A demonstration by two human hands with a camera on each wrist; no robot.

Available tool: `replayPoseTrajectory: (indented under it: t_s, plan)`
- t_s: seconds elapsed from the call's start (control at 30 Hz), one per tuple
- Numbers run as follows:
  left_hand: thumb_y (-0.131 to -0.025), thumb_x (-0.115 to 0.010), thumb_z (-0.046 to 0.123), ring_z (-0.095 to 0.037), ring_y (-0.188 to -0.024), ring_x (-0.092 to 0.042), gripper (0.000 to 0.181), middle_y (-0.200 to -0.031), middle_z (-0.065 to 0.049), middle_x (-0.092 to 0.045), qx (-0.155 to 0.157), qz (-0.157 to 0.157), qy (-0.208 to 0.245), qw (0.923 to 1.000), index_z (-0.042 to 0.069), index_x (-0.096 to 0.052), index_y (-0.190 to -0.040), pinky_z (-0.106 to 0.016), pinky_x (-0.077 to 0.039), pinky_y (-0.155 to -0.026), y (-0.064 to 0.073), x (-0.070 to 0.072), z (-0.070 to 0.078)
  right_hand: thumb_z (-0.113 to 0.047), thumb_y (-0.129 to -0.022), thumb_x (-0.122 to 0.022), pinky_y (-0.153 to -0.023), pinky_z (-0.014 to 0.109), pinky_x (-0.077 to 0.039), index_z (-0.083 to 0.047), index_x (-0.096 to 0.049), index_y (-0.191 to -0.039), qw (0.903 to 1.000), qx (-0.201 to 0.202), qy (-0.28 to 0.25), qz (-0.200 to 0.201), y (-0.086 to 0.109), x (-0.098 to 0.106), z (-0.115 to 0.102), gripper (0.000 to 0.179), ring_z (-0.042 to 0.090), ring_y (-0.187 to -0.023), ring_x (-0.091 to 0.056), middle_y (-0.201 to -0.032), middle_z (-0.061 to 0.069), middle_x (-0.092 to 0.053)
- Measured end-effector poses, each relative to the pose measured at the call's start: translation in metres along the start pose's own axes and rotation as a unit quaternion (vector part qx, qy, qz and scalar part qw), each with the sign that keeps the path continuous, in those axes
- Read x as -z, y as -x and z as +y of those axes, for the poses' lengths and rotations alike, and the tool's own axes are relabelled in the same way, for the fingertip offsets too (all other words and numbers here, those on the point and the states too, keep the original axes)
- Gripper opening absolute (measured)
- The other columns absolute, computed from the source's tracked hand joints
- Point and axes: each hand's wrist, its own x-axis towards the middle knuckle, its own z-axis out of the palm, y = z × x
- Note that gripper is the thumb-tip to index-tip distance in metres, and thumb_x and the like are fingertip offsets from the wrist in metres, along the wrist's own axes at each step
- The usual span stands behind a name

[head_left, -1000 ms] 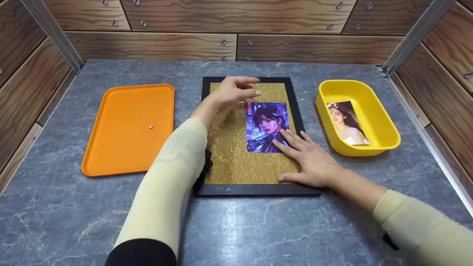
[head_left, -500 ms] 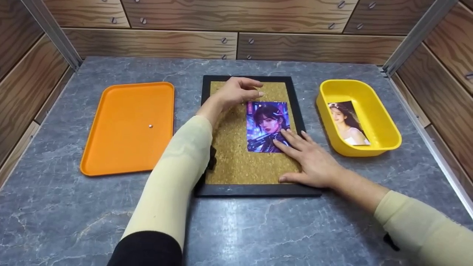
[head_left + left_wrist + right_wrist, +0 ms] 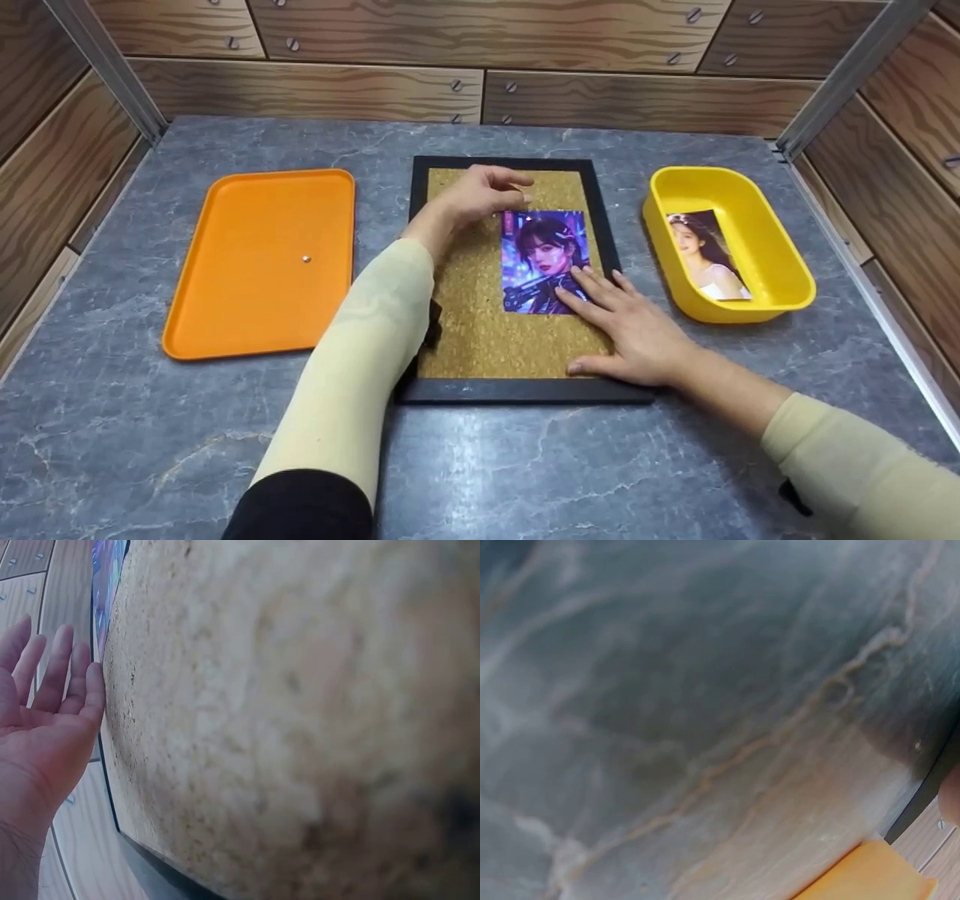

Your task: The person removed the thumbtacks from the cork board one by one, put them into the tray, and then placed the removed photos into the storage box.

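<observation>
In the head view a photo card (image 3: 541,240) of a dark-haired figure in purple and blue lies on a black-framed cork board (image 3: 480,330). A small shiny pin head (image 3: 528,218) shows near its top left. Just beyond that corner is my left hand (image 3: 480,193), thumb and index finger apart, nothing visible between them. The left wrist view has its fingers (image 3: 56,679) loosely bent beside the board. My right hand (image 3: 637,330) is spread across the card's lower right corner and the cork, fingers pressing down. Only a sliver of it enters the right wrist view.
An orange tray (image 3: 255,262) on the left carries one small silvery pin (image 3: 306,259). To the right stands a yellow tub (image 3: 780,270) with another portrait photo (image 3: 706,255) inside. Everything rests on a grey marbled tabletop (image 3: 480,472) enclosed by wood-patterned walls.
My left hand has shifted slightly right and toward me near the card's top left corner, its thumb and index finger closer together. My right hand and the card keep their places.
</observation>
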Motion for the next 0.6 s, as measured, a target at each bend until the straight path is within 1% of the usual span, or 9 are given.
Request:
replayPoseTrajectory:
  t_s: [0.13,0.27,0.37,0.5,0.6]
  plan:
    - [-0.099,-0.075,0.018,-0.027,-0.117,-0.067,0.048,-0.135,-0.016,-0.069,0.006,-0.006,-0.015,0.9999,0.003,-0.065,-0.144,-0.033,-0.052,-0.104,-0.0004,-0.0025,-0.0012,-0.074,-0.089,-0.069,-0.127,0.063,-0.012,-0.021,-0.033,-0.169,1.0000,-0.001,0.000,0.000,0.0003,-0.0002,0.0002,0.102,0.036,-0.160,-0.019,-0.175,0.015,-0.019]
    - [-0.100,-0.074,0.018,-0.024,-0.115,-0.066,0.049,-0.135,-0.015,-0.069,0.013,-0.016,-0.034,0.9992,0.004,-0.064,-0.146,-0.032,-0.054,-0.093,0.0005,-0.0048,-0.0028,-0.074,-0.089,-0.068,-0.127,0.063,-0.011,-0.022,-0.032,-0.169,1.0000,-0.003,-0.002,-0.003,0.0002,-0.0007,0.0006,0.101,0.036,-0.161,-0.019,-0.175,0.015,-0.018]
    - [-0.101,-0.074,0.018,-0.023,-0.114,-0.066,0.049,-0.132,-0.014,-0.071,0.013,-0.021,-0.048,0.9985,0.004,-0.063,-0.146,-0.033,-0.054,-0.090,0.0007,-0.0059,-0.0038,-0.075,-0.089,-0.067,-0.128,0.062,-0.010,-0.023,-0.031,-0.169,0.9999,-0.007,-0.005,-0.008,-0.0003,-0.0006,0.0000,0.102,0.035,-0.161,-0.017,-0.176,0.013,-0.017]
    - [-0.101,-0.073,0.018,-0.021,-0.119,-0.065,0.048,-0.132,-0.012,-0.072,0.007,-0.026,-0.074,0.9969,0.004,-0.063,-0.146,-0.030,-0.051,-0.100,-0.0002,-0.0067,-0.0046,-0.075,-0.089,-0.067,-0.128,0.061,-0.009,-0.024,-0.030,-0.169,0.9999,-0.010,-0.006,-0.010,-0.0004,-0.0001,-0.0005,0.102,0.034,-0.161,-0.016,-0.176,0.013,-0.017]
    - [-0.101,-0.073,0.018,-0.020,-0.121,-0.064,0.049,-0.134,-0.011,-0.071,0.009,-0.033,-0.079,0.9963,0.004,-0.063,-0.147,-0.029,-0.050,-0.102,-0.0016,-0.0075,-0.0051,-0.074,-0.089,-0.069,-0.128,0.062,-0.011,-0.022,-0.033,-0.169,1.0000,-0.002,-0.004,0.001,0.0000,-0.0006,-0.0003,0.102,0.036,-0.161,-0.018,-0.175,0.014,-0.019]
